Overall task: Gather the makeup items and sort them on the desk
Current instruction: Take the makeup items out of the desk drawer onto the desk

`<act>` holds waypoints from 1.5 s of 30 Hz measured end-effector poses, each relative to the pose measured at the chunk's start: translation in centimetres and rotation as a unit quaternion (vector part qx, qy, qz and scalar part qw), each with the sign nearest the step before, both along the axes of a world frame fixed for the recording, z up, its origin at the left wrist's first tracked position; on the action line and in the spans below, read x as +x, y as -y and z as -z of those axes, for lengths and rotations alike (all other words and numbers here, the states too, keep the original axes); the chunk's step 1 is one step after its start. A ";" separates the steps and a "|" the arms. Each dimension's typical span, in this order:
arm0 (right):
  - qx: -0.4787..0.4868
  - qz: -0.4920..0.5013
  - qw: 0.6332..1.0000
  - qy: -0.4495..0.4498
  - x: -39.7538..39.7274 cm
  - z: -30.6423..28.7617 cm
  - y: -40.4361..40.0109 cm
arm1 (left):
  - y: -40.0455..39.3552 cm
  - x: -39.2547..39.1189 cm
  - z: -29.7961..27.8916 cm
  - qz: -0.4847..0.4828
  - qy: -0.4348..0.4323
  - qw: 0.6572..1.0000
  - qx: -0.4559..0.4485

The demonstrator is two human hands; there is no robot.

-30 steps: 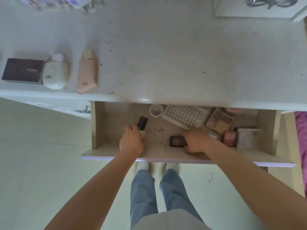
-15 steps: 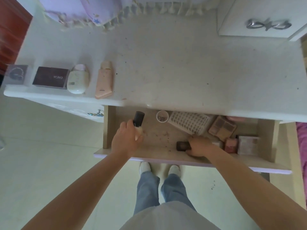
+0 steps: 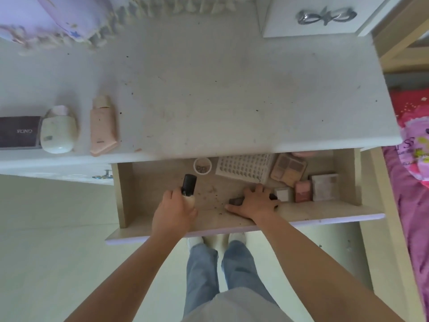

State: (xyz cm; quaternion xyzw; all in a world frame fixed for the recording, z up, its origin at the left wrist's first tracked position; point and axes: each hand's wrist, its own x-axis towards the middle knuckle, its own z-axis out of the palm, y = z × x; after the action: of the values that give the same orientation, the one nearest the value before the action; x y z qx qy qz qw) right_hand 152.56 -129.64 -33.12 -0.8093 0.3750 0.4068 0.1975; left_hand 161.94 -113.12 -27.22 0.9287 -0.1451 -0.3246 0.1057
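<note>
Head view, looking down into the open drawer below the desk. My left hand is wrapped round a bottle, black cap pointing away from me toward the desk edge; its long axis runs near-to-far, tilted slightly right. My right hand lies over a dark compact, fingers spread and only slightly bent; the compact's left end shows past the thumb side, the rest is hidden beneath the palm. I cannot tell whether the fingers have actually closed on it, so I read it as covering, not yet lifted. The compact's long axis appears to run left-right, across the hand. Already on the desk, far left: a dark box, a white case touching it, and a pink tube just beside that, lying lengthwise near-to-far. The governing relation, as I judge it: that row lies up and to the left of both hands, and the left hand is the nearer one, so the bottle should go next to the tube. Remaining in the drawer, right of my right hand: a small jar, a lash tray, a palette, and three small boxes.
</note>
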 end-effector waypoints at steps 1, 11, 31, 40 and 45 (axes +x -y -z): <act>-0.010 0.014 1.000 -0.002 0.3 0.2 -0.2 | 0.1 0.1 -0.1 0.002 -0.001 1.000 0.001; -0.004 0.018 0.999 0.026 -0.3 -1.6 0.0 | -0.9 1.1 -0.5 -0.004 0.008 1.000 -0.009; -0.088 -0.263 0.786 0.553 13.1 -11.1 1.0 | 3.2 14.0 -7.9 -0.020 0.148 0.989 0.003; -0.034 -0.101 0.842 0.529 11.2 -10.0 1.0 | 2.2 14.3 -5.6 0.046 0.272 0.960 -0.046; -0.003 -0.136 0.809 0.571 13.3 -10.1 -1.0 | 1.2 14.7 -5.2 0.045 0.270 0.960 -0.055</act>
State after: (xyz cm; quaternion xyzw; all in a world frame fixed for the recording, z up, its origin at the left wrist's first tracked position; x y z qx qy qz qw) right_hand 165.83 -128.63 -22.99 -0.9392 0.0817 -0.1074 0.3158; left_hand 176.64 -114.29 -22.04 0.9671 -0.2273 -0.0573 0.0992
